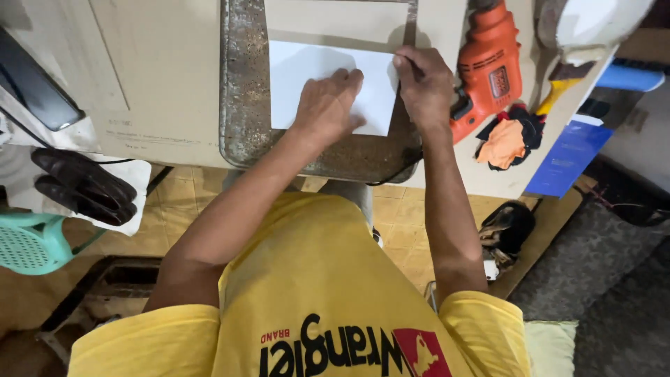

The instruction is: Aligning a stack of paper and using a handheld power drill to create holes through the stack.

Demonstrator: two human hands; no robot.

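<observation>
A white sheet of paper (300, 77) lies on a rusty metal plate (244, 105) on the workbench. My left hand (328, 105) presses flat on the sheet, fingers spread toward its right half. At the sheet's upper right edge, my right hand (422, 87) pinches a thin dark pencil (413, 67) whose tip touches the paper's edge. A piece of tan cardboard (335, 21) lies just above the sheet on the same plate.
An orange power drill (488, 63) lies right of my right hand, with orange and black rags (506, 143) below it. A blue sheet (565, 157) and a yellow-handled tool (555, 94) sit further right. Black gloves (80, 185) on white cloth and a teal stool (31, 241) are at left.
</observation>
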